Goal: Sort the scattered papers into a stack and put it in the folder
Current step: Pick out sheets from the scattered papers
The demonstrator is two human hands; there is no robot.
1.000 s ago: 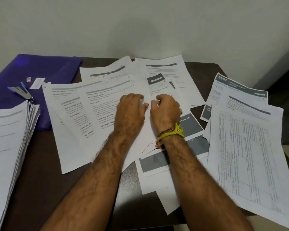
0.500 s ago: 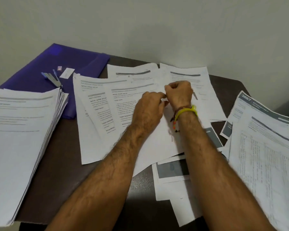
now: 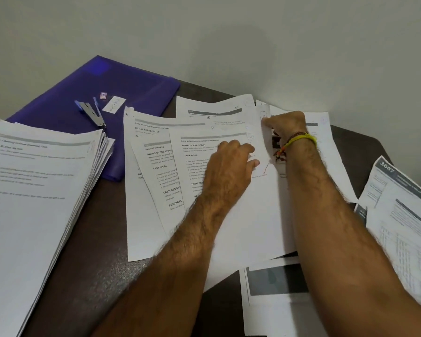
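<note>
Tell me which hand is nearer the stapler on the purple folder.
Left. The left hand rests on the middle sheets, right of the stapler. The right hand pinches a sheet corner farther right, beyond the left hand.

Thick white paper stack (image 3: 34,190) at left, loose printed sheets (image 3: 156,190) overlapping mid-table, purple folder (image 3: 107,93) lying flat behind.

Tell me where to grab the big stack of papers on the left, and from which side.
Take the stack by its right long edge, coming in from the right over the bare table. That edge overhangs slightly and fans out, so fingers could slide under it. A second hand on the opposite edge would likely keep the sheets together.
</note>
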